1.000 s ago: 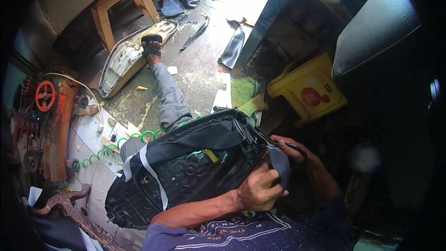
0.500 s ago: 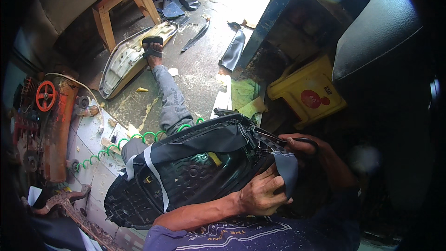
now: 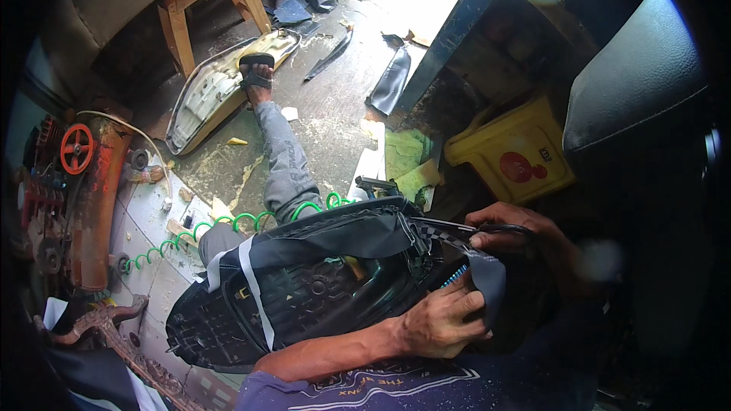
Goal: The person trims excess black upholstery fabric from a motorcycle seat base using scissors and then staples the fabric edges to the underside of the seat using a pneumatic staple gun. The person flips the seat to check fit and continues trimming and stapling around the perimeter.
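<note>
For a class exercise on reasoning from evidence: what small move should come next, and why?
Probably a short snip along the dark grey leather-like flap: the left hand grips it, while the right hand holds the black-handled metal scissors, pointing toward the edge of the black moulded-plastic seat base.

Person is wearing dark purple-blue T-shirt (image 3: pixel 510 377); white line print (image 3: pixel 396 382) with lettering is running across the front, pale specks dotting the cloth. Grey trousers (image 3: pixel 286 160) are showing lettering down one leg. Black sandal (image 3: pixel 256 59) is covering the foot. Left hand (image 3: pixel 449 320), right hand (image 3: pixel 506 227) are going bare.
</note>
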Demonstrator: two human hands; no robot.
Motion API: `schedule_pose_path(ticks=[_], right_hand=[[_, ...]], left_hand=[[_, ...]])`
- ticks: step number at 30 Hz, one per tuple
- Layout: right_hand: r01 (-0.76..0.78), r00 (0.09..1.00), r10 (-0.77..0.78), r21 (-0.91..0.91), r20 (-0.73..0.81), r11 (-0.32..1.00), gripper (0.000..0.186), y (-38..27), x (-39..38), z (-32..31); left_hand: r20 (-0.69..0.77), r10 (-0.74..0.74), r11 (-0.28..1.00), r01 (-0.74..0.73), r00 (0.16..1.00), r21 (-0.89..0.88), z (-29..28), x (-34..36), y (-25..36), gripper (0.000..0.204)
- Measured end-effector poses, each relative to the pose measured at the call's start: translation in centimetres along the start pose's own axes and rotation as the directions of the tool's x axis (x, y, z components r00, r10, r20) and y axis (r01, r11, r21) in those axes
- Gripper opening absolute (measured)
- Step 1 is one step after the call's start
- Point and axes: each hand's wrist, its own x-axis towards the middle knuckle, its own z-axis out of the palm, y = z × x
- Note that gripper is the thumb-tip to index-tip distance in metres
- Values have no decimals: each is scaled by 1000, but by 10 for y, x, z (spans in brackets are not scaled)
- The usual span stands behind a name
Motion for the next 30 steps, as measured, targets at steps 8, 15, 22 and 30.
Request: schedule_pose_path(ticks=[8,15,22,30], right_hand=[[56,991,-87,280,98,958,44,21,-3,3],[-166,986,144,355,88,920,46,-25,13,-10],[-164,972,142,109,189,980,49,-16,34,-26],[-350,935,346,366,77,862,51,-56,-20,-28]], left_hand=[[-70,2,1000,-4,998,-26,-1,23,3,21],[1,42,994,-41,999,-97,14,19,1,25],[-27,28,991,-32,999,-129,15,10,1,23],[-155,40,995,-54,987,-86,8,1,2,23]])
